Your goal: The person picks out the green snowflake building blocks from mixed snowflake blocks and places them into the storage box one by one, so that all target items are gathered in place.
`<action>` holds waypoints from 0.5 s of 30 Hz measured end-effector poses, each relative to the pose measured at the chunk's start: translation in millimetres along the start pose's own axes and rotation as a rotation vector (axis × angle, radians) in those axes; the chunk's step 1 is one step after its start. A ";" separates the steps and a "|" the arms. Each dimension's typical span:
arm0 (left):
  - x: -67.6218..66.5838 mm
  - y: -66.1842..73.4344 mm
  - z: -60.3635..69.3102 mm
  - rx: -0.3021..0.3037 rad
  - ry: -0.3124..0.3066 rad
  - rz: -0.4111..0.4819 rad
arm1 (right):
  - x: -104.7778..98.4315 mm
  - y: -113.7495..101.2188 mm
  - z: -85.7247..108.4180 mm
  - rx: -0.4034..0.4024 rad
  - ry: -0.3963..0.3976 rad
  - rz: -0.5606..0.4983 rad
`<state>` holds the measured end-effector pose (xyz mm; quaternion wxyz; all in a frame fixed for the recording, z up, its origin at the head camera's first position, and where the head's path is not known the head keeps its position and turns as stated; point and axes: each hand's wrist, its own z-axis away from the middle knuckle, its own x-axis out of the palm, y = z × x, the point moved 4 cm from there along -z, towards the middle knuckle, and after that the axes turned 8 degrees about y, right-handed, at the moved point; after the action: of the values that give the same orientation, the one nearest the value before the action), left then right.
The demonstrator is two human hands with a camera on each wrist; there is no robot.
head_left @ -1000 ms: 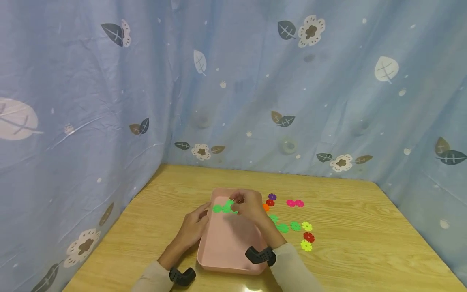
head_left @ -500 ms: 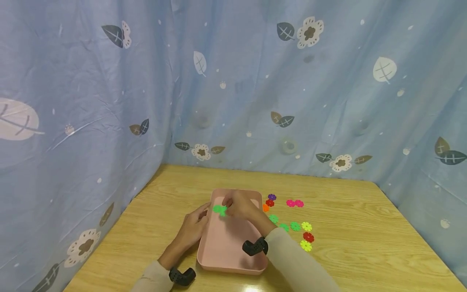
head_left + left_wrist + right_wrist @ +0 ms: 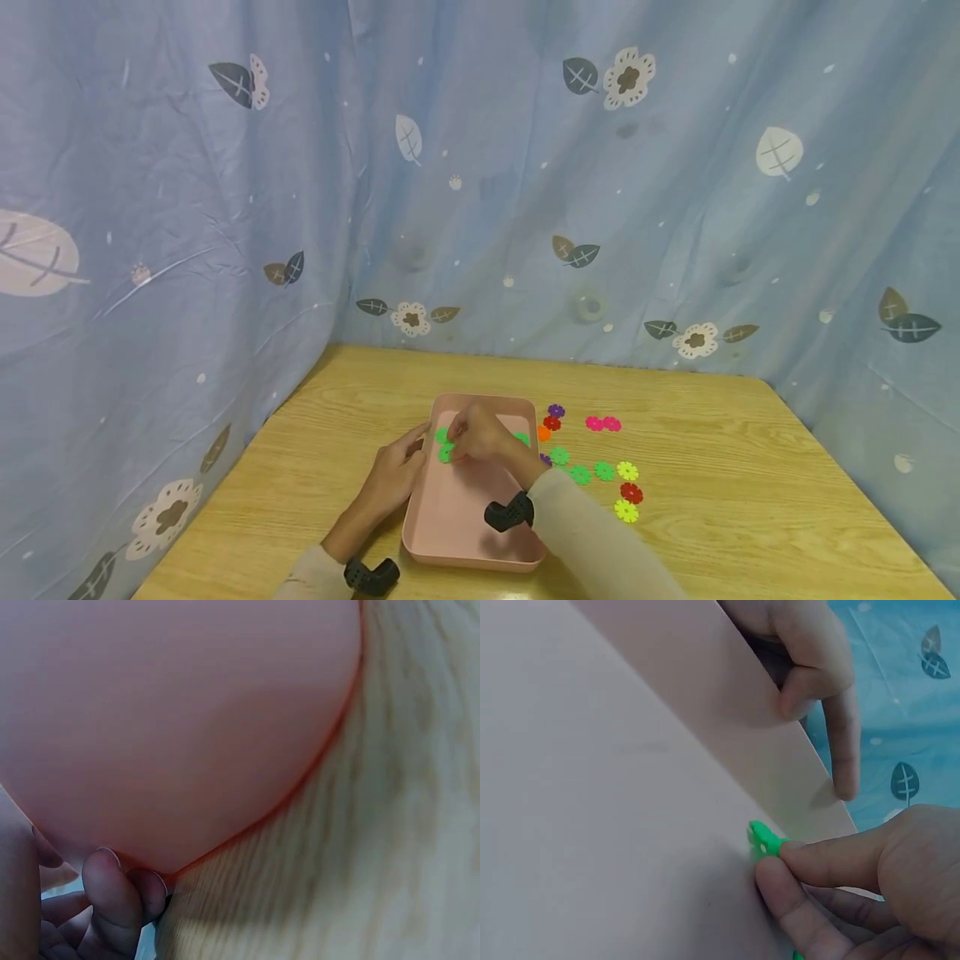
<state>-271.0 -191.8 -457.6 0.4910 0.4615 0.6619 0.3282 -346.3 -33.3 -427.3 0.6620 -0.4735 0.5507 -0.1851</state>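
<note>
Green piece (image 3: pixel 768 835), half-hidden, is pinched by right hand (image 3: pixel 480 432); left hand (image 3: pixel 393 473) grips tray (image 3: pixel 468 529)

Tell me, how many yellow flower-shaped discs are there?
2, both on the table right of the pink tray: one yellow disc just beyond a red disc, another yellow disc on its near side. The right sleeve may hide more.

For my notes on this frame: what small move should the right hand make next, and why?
Probably, the right hand should lay the green flower-shaped piece flat in the pink tray. It pinches that piece at a slant, low inside the tray near a side wall, and the left hand grips the rim there, which should help steady things.
</note>
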 end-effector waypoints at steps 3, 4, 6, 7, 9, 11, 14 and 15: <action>0.3 -0.7 -1.3 -0.001 -0.001 0.002 | 1.1 1.5 0.1 0.019 0.002 -0.022; 0.6 -1.0 -1.8 -0.004 -0.001 0.001 | 1.2 2.1 0.2 0.030 -0.001 -0.026; 1.4 -1.4 -2.9 -0.008 0.004 -0.010 | 0.2 1.8 1.0 0.034 0.001 -0.037; 1.8 -1.5 -3.5 -0.007 0.008 -0.018 | -0.4 1.5 1.3 0.038 0.001 -0.041; 2.7 -1.5 -4.2 -0.009 0.013 -0.029 | -1.9 0.8 2.5 0.051 -0.002 -0.059; 3.1 -1.1 -4.4 -0.006 0.020 -0.039 | -3.0 -0.3 3.5 0.061 -0.003 -0.075; 2.7 -0.9 -3.8 -0.003 0.020 -0.036 | -2.6 -1.7 3.6 0.079 -0.007 -0.146; 2.3 -0.9 -3.4 -0.001 0.022 -0.043 | -1.6 -2.0 3.4 0.092 -0.013 -0.195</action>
<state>-274.7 -190.0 -458.2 0.4908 0.4435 0.6768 0.3230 -343.2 -31.6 -425.0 0.6653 -0.4954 0.4886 -0.2707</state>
